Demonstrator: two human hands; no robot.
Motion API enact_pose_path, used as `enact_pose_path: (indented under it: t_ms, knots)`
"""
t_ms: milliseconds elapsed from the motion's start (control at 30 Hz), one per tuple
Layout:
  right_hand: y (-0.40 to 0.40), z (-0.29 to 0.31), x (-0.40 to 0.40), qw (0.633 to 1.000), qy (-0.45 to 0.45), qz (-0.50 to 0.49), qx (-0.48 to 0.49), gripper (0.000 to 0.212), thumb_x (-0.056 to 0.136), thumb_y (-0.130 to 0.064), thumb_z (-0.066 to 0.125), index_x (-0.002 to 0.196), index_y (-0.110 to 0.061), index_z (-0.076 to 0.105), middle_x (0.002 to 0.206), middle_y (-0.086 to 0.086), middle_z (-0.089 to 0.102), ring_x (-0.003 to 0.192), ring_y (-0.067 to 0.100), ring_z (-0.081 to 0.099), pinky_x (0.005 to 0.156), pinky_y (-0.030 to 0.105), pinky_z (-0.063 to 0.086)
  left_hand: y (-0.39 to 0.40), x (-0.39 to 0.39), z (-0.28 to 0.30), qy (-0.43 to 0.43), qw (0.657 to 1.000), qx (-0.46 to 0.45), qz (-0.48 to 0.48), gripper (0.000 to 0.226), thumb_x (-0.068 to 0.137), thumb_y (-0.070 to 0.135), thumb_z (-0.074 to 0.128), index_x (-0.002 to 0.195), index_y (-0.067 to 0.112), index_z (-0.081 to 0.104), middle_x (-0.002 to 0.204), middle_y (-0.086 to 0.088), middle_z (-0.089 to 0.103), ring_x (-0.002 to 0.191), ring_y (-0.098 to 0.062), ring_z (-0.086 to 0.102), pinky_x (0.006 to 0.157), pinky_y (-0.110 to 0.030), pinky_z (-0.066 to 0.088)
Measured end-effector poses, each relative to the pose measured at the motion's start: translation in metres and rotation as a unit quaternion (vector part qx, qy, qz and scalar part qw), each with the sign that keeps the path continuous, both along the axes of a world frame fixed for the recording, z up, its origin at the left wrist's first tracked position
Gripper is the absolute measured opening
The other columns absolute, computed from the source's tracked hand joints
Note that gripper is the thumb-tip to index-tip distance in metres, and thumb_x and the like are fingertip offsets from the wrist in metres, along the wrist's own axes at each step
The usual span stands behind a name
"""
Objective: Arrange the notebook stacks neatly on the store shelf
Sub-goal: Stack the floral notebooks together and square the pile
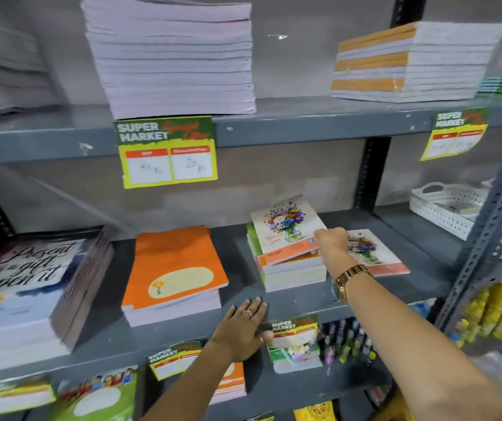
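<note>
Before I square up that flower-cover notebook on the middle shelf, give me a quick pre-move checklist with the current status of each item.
1. Right hand on the flower notebook: ok, fingers at its right edge.
2. Notebook squared with the stack beneath: not ok, it sits tilted and lifted.
3. Left hand clear of the stacks: ok, resting flat on the shelf edge.
4. Second flower notebook stacked: not ok, lying alone to the right.
5. Orange stack aligned: not ok, top books skewed.
6. Grip firmness: cannot tell.

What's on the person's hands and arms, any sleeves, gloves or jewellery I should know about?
No gloves and no sleeves in view: both forearms are bare. The right wrist carries a gold-toned watch with a metal link band. The left hand wears rings on two fingers.
</note>
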State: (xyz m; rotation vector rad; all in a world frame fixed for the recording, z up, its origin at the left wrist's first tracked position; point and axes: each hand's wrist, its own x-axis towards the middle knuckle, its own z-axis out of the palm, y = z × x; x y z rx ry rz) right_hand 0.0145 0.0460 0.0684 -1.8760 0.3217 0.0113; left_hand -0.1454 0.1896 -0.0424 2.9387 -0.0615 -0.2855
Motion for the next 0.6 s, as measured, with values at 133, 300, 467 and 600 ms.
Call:
enact_pose_path:
  t_ms: [133,300,467,600]
  knots:
    - [0.009,-0.011,0.000,0.999,0.026,0.024,-0.031,0.032,0.092,-0.009,0.054,0.119,0.007,0.054,0.092,0.017,0.067,0.060,0.031,0.065,0.052,0.032,0.049,0.003,-0.005,-0.002,-0.004,1.000,-0.009,-0.001,0.061,0.098,0.039,0.032,0.148,0.023,0.001,0.160,0.001,-0.004,0.147,-0.021,-0.004,0.120,-0.041,-0.002]
    - [0.010,-0.016,0.004,0.986,-0.011,0.036,-0.160,0.028,0.084,-0.016,0.067,0.101,0.006,0.065,0.104,0.022,0.071,0.095,0.037,0.069,0.076,0.041,0.059,0.001,-0.003,-0.001,0.000,1.000,-0.014,0.003,0.061,0.098,0.040,0.032,0.148,0.022,0.002,0.160,0.000,-0.003,0.147,-0.022,-0.004,0.120,-0.040,-0.002]
    - [-0.001,-0.015,0.007,0.983,-0.026,0.046,-0.175,0.030,0.087,-0.020,0.062,0.103,0.005,0.064,0.111,0.022,0.067,0.104,0.037,0.062,0.071,0.032,0.044,-0.011,0.007,0.005,0.010,1.000,-0.018,0.009,0.063,0.098,0.042,0.029,0.148,0.017,0.002,0.160,-0.004,-0.003,0.147,-0.023,-0.004,0.121,-0.037,0.000]
    - [-0.021,-0.011,0.016,0.983,-0.049,0.013,-0.178,0.034,0.090,-0.023,0.058,0.107,0.006,0.062,0.117,0.025,0.065,0.110,0.040,0.059,0.083,0.036,0.049,-0.031,0.023,0.006,0.008,0.999,-0.024,-0.019,0.061,0.099,0.040,0.029,0.148,0.014,0.004,0.160,-0.006,-0.002,0.147,-0.021,-0.003,0.121,-0.035,0.000]
